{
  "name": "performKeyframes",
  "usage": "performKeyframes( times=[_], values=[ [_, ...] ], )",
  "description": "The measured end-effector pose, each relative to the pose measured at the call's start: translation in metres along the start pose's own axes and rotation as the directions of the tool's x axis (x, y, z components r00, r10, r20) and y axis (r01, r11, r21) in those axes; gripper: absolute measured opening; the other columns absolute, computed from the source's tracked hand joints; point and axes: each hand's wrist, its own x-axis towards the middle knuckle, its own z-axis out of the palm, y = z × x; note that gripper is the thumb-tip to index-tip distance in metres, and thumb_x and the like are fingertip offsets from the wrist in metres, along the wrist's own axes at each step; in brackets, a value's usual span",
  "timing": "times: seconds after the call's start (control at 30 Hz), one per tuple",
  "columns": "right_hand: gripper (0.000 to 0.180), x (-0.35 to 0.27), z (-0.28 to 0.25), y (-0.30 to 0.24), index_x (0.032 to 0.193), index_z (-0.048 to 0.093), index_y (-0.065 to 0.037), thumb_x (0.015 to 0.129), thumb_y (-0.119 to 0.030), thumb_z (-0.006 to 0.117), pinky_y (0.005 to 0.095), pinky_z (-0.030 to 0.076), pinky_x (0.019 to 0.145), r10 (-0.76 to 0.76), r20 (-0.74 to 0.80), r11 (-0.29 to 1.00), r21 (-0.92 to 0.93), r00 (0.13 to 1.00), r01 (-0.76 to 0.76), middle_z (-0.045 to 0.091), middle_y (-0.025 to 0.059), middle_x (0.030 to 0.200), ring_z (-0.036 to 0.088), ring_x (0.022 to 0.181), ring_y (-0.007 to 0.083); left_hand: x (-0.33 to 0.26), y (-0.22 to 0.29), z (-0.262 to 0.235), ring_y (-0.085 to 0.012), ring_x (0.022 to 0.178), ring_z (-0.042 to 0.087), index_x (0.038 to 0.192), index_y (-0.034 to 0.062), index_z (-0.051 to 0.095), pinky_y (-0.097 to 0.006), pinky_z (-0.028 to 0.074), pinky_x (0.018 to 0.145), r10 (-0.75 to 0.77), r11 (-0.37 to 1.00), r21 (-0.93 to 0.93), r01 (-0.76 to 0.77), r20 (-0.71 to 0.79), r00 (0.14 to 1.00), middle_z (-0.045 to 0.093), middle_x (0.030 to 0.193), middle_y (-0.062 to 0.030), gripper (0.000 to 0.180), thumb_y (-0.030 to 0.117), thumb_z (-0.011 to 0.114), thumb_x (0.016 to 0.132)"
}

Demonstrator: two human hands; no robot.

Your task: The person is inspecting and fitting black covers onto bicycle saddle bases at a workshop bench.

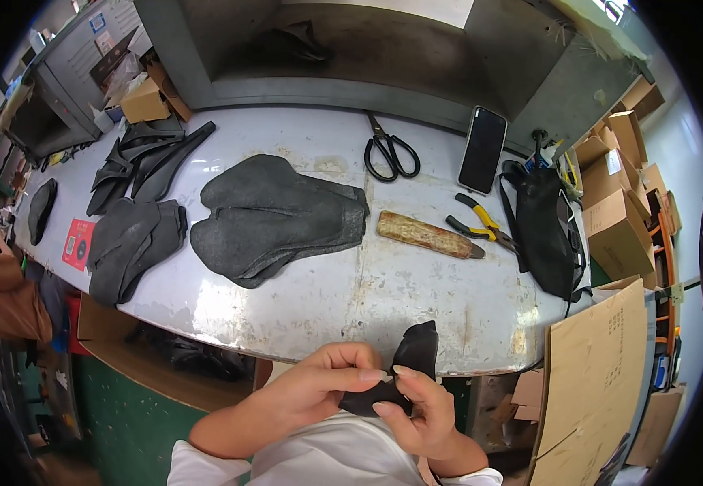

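Observation:
Both my hands hold a small black curved piece of leather-like material (413, 356) just in front of the table's near edge. My left hand (319, 387) pinches its lower left part with fingers bent over it. My right hand (423, 409) grips it from the right and below, thumb on top. On the worn white table (384, 300) lies a stack of large dark grey shaped pieces (274, 219), beyond my hands to the left.
More dark pieces (132, 239) and black strips (153, 158) lie at the left. Black scissors (389, 151), a dark phone (482, 149), yellow-handled pliers (481, 224), a long brown block (428, 235) and a black bag (547, 231) are on the right. Cardboard boxes (615, 202) stand beside the table.

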Motion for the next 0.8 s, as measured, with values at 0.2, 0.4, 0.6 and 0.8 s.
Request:
performKeyframes(
  times=[0.2,0.4,0.6,0.8],
  values=[
    [0.045,0.007,-0.008,-0.006,0.125,0.057,0.005,0.083,0.0,0.073,0.0286,0.054,0.064,0.059,0.033,0.994,-0.098,0.998,-0.055,0.069,0.0163,0.092,0.069,0.074,0.0246,-0.006,0.004,0.01,-0.0134,0.082,0.051,0.086,0.0034,0.055,-0.028,0.039,0.073,0.149,0.974,0.203,-0.105,-0.214,0.965,0.054,0.086,-0.0045,0.02,0.019,0.053,0.098],
    [0.037,0.002,0.001,-0.004,0.121,0.06,0.003,0.085,0.002,0.069,0.0274,0.05,0.055,0.125,-0.052,0.992,-0.006,0.991,-0.125,0.068,0.014,0.086,0.061,0.06,0.0194,-0.012,0.009,0.016,-0.014,0.066,0.048,0.089,0.001,0.054,-0.031,0.041,0.061,0.577,-0.069,0.943,-0.327,0.305,0.757,0.051,0.075,-0.0036,0.017,0.013,0.049,0.1],
    [0.058,-0.001,-0.003,-0.015,0.145,0.03,0.0,0.095,-0.002,0.059,0.0262,0.051,0.083,0.508,0.254,0.525,0.666,0.823,-0.53,0.065,0.0137,0.113,0.063,0.099,0.0132,-0.01,-0.009,0.01,-0.0241,0.061,0.048,0.088,0.0003,0.051,-0.033,0.041,0.057,0.54,0.448,0.81,-0.378,0.091,0.837,0.052,0.075,-0.0093,0.012,0.007,0.05,0.098],
    [0.067,0.01,-0.002,-0.022,0.151,0.017,-0.004,0.096,-0.002,0.056,0.0245,0.049,0.083,0.559,0.283,0.249,0.84,0.78,-0.483,0.065,0.0162,0.11,0.062,0.097,0.013,-0.006,-0.016,0.011,-0.0167,0.063,0.044,0.085,0.0022,0.05,-0.031,0.039,0.059,0.592,0.556,0.666,-0.498,0.103,0.799,0.05,0.077,-0.0071,0.027,0.021,0.044,0.103]
  ],
)
